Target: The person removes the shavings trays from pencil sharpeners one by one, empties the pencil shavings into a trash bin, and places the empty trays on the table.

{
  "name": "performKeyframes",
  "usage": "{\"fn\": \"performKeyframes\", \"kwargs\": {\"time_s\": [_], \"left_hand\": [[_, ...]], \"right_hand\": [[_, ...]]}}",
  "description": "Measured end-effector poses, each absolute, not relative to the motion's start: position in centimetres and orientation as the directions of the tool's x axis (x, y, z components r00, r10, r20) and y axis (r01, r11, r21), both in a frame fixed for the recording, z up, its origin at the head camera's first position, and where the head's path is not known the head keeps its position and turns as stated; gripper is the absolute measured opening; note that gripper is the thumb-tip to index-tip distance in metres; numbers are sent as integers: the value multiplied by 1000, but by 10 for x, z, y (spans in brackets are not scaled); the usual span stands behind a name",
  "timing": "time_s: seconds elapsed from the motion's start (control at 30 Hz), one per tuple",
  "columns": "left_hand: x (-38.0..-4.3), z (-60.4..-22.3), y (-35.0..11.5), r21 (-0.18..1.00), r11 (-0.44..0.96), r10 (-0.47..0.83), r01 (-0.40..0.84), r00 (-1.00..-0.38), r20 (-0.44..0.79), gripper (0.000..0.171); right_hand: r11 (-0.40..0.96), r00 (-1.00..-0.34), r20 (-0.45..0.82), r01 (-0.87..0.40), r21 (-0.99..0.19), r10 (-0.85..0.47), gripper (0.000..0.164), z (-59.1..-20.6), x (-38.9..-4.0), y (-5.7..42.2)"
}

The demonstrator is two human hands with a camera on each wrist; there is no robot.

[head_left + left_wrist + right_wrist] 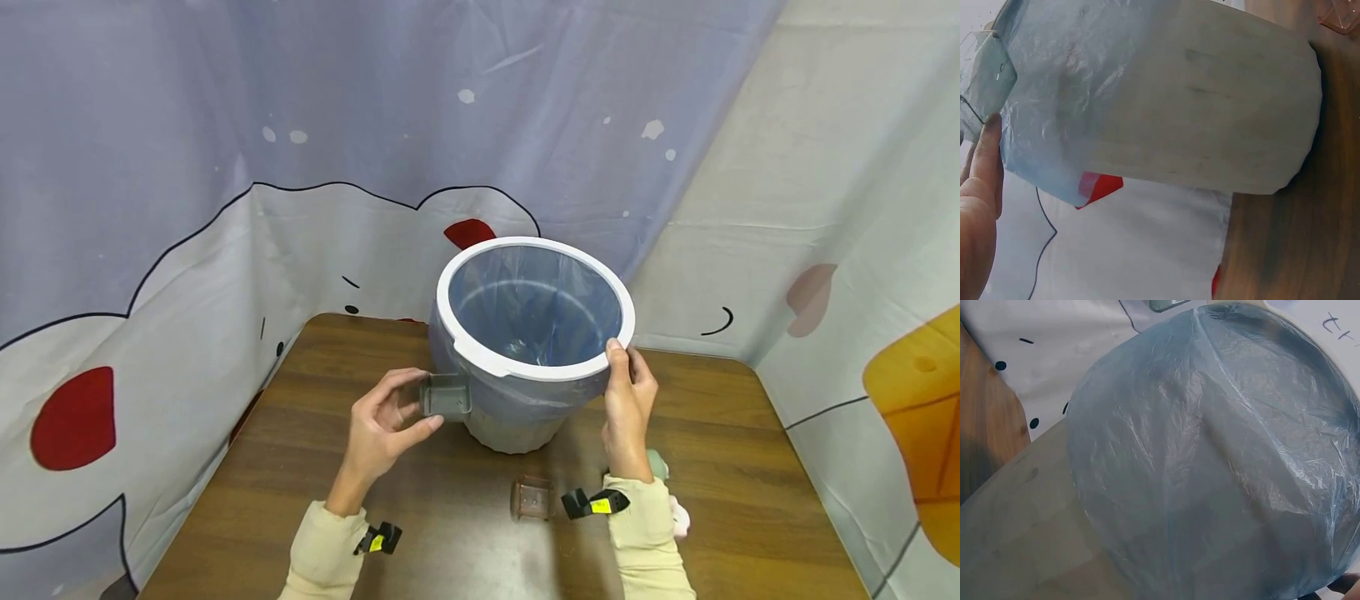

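A waste bin (517,429) stands on the table, lined with a thin blue plastic bag (525,312) that folds out under a white rim ring (480,354). My right hand (628,408) grips the ring at its right, thumb on top and fingers beneath. At the bin's front left, my left hand (382,429) pinches a small clear grey-green plastic box (447,398) between thumb and fingers, outside the rim. That box (988,75) overlaps the bag in the left wrist view. Bag film (1166,462) fills most of the right wrist view, hiding nearly all of the right hand.
A small clear brownish plastic box (534,500) lies on the wooden table (442,533) in front of the bin. Partly behind the right forearm are a green thing (657,465) and a pinkish-white one (680,517). Printed cloth (360,108) hangs around the table's back and sides.
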State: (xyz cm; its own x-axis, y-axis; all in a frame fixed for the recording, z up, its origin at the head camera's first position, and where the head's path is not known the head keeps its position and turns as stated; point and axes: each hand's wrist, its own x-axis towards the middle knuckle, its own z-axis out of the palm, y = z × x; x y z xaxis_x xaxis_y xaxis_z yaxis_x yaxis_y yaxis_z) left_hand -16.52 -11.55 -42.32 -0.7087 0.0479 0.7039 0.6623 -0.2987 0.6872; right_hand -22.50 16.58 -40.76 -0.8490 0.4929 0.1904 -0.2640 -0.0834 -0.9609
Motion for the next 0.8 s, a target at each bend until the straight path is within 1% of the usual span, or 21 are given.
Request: {"fn": "performKeyframes", "kwargs": {"time_s": [0.27, 0.43, 0.6, 0.8], "left_hand": [[-163, -425, -111, 703, -296, 70, 647, -719, 691, 57], [-160, -431, -108, 703, -282, 43, 653, -723, 689, 56], [-161, -444, -105, 704, -284, 19, 651, -730, 683, 55], [-158, -457, -103, 732, -285, 9, 619, -762, 648, 49]], "right_hand": [[-87, -847, 192, -268, -960, 495, 42, -408, -226, 166], [-88, -847, 188, -265, -960, 497, 42, -407, -225, 166], [-89, -851, 178, -253, -963, 495, 42, -406, -225, 165], [-94, -853, 182, -260, -961, 489, 41, -406, -224, 166]]}}
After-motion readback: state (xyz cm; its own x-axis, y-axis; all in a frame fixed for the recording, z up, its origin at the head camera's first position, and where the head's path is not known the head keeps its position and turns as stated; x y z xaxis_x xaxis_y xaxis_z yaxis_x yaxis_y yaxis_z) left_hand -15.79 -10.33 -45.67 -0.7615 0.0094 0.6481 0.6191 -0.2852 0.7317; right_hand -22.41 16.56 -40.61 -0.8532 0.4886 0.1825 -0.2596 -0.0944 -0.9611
